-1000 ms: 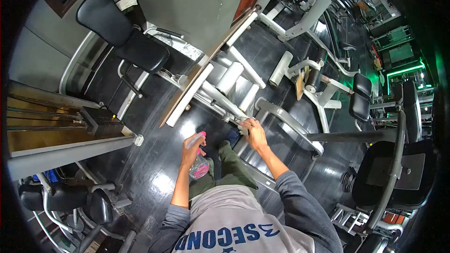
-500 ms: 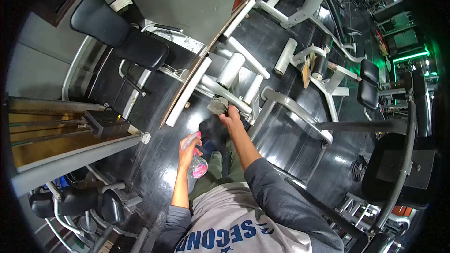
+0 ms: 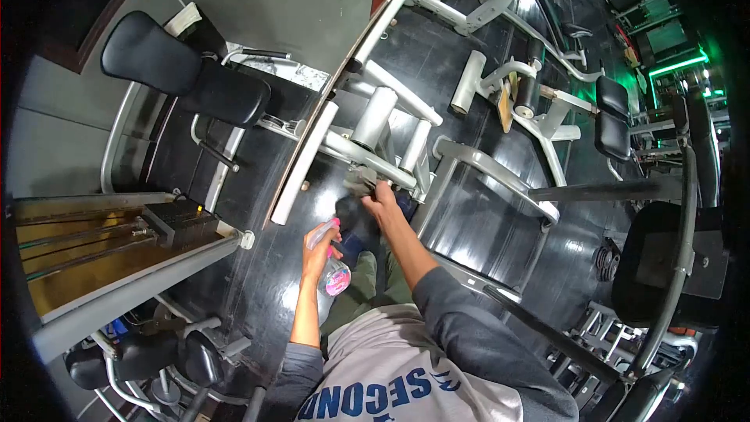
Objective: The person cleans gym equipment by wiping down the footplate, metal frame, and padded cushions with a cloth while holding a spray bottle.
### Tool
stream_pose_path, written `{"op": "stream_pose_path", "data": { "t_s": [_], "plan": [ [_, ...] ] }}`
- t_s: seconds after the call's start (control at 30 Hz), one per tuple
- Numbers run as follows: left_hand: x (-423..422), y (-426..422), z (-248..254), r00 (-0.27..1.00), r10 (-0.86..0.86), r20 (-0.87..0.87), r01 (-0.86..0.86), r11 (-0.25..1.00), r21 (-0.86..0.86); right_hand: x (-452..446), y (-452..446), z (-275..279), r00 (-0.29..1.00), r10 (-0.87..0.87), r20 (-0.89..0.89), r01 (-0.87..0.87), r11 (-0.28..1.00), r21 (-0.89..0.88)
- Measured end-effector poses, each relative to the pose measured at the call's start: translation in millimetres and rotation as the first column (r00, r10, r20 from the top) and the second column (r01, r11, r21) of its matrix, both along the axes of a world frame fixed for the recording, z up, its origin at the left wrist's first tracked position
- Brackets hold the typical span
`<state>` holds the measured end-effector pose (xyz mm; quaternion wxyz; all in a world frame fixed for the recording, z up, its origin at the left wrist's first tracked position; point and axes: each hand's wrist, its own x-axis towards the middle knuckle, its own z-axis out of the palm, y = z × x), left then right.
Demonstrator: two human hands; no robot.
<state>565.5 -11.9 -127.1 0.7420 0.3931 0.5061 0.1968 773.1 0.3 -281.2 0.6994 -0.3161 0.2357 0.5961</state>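
Note:
My left hand (image 3: 316, 248) is closed round the neck of a clear spray bottle (image 3: 337, 277) with a pink nozzle and a pink label. A grey cloth (image 3: 360, 180) is in my right hand (image 3: 380, 198), whose fingers are closed on it. The cloth lies against the lower side of a light grey metal machine frame (image 3: 367, 158); whether it presses on the frame is hard to tell. White cylindrical rollers (image 3: 375, 118) stick out from the frame just beyond the cloth.
At the upper left stands a machine with a black padded seat (image 3: 226, 95). A weight stack (image 3: 181, 223) is on the left. A curved grey frame (image 3: 492, 168) and a long bar (image 3: 601, 190) extend to the right. Black pads (image 3: 613, 117) are further right.
My right hand has moved left along the frame, and the cloth now shows more fully beyond its fingers. My left hand still holds the bottle. The view has shifted slightly.

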Motion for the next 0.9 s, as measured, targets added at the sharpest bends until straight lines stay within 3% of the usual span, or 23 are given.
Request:
{"op": "stream_pose_path", "data": {
  "t_s": [0.13, 0.27, 0.43, 0.53, 0.67, 0.77, 0.9],
  "plan": [
    [9, 3, 7, 0.999, -0.046, -0.004, 0.046, 0.999, 0.011, 5, -7, 12, 1.0, -0.001, -0.013, -0.002, 0.987, -0.16],
    [22, 4, 14, 0.998, -0.07, 0.001, 0.07, 0.997, 0.022, 30, -75, 53, 0.998, 0.049, 0.032, -0.052, 0.993, 0.108],
    [68, 4, 27, 0.979, -0.201, -0.034, 0.204, 0.97, 0.128, 60, -146, 141, 0.962, 0.039, 0.269, 0.023, 0.974, -0.224],
    [114, 7, 42, 0.962, -0.27, -0.039, 0.272, 0.938, 0.215, 90, -190, 122, 0.912, 0.14, 0.385, 0.012, 0.93, -0.367],
    [168, 20, 38, 0.944, -0.303, -0.127, 0.329, 0.885, 0.331, 95, -208, 129, 0.848, -0.034, 0.529, 0.178, 0.958, -0.223],
    [203, 29, 18, 0.915, -0.288, -0.283, 0.394, 0.792, 0.466, 96, -206, 144, 0.815, 0.03, 0.579, 0.189, 0.93, -0.314],
    [228, 37, 7, 0.913, -0.261, -0.314, 0.384, 0.81, 0.443, 100, -201, 134, 0.79, 0.084, 0.607, 0.163, 0.927, -0.339]
  ]
}}
